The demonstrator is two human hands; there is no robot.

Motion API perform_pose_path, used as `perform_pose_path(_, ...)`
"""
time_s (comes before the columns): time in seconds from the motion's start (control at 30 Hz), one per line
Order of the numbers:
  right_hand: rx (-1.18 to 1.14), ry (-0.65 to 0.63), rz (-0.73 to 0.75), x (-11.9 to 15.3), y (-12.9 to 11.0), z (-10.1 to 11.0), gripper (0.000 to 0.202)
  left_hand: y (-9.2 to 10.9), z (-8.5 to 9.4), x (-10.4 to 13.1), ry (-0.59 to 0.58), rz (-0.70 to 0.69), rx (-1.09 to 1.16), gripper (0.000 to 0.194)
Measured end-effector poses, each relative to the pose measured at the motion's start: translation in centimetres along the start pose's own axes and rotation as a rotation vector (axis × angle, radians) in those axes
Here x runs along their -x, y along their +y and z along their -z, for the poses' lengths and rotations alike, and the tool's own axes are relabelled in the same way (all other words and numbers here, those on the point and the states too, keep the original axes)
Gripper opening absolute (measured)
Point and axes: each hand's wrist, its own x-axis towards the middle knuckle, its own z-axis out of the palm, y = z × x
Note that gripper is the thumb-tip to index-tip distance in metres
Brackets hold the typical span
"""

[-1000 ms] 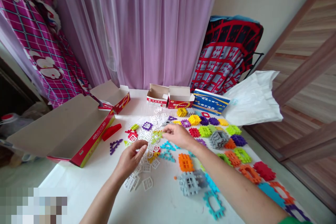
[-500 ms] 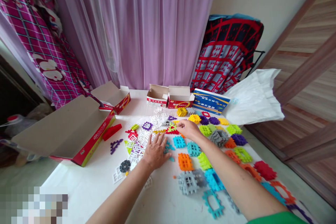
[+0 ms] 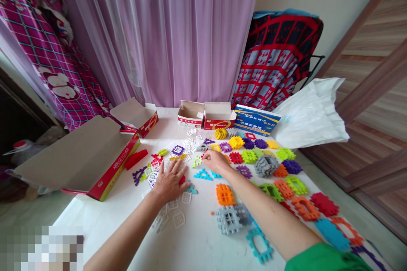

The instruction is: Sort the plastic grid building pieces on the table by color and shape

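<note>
My left hand (image 3: 171,181) lies palm down with fingers spread over the pile of small white window-shaped pieces (image 3: 178,219), between a purple piece (image 3: 139,175) and light blue triangular pieces (image 3: 203,174). To its right, my right hand (image 3: 215,161) has its fingers pinched at a small red piece (image 3: 204,155), mostly hidden by the fingertips. A lime triangular piece (image 3: 196,161) is just left of those fingertips. Below the right hand sits an orange block (image 3: 225,194), with a grey block (image 3: 228,220) nearer me.
Several coloured blocks (image 3: 323,204) cover the right side of the table. A large open box (image 3: 117,165) stands at the left, smaller open boxes (image 3: 190,122) at the back. A blue box (image 3: 257,120) and white bag (image 3: 313,114) are at the back right.
My left hand has slid left over the white pieces, shifting some. My right hand has moved slightly left and toward me, and the red triangular piece under it is now mostly hidden.
</note>
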Motion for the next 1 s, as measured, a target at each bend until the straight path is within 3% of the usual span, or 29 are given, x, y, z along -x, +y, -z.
perform_pose_path(0.13,0.161,0.019,0.033,0.1,-0.4,-1.1,0.013,-0.1,0.4,0.4,-0.021,0.02,-0.004,0.062)
perform_pose_path(0.27,0.279,0.019,0.077,0.4,-0.4,-0.9,0.018,0.4,0.5,0.6,-0.001,0.043,0.0,0.059)
perform_pose_path(0.43,0.328,0.069,0.128,-0.2,-0.4,0.6,0.022,0.2,0.3,2.4,0.193,0.097,0.069,0.046)
perform_pose_path(0.57,0.294,0.062,0.249,-0.9,-1.5,1.3,0.024,-1.7,0.0,4.8,0.421,0.259,0.185,0.039)
perform_pose_path(0.67,0.346,-0.058,0.274,-0.8,-3.0,0.9,0.013,-3.0,-0.4,6.2,0.551,0.327,0.239,0.038)
perform_pose_path(0.77,0.446,-0.154,0.275,-0.7,-3.9,0.1,0.02,-3.5,-0.7,6.7,0.61,0.306,0.277,0.036)
perform_pose_path(1.0,0.443,-0.127,0.333,-1.6,-3.1,-1.2,0.016,-4.6,-0.2,7.2,0.788,0.439,0.454,0.036)
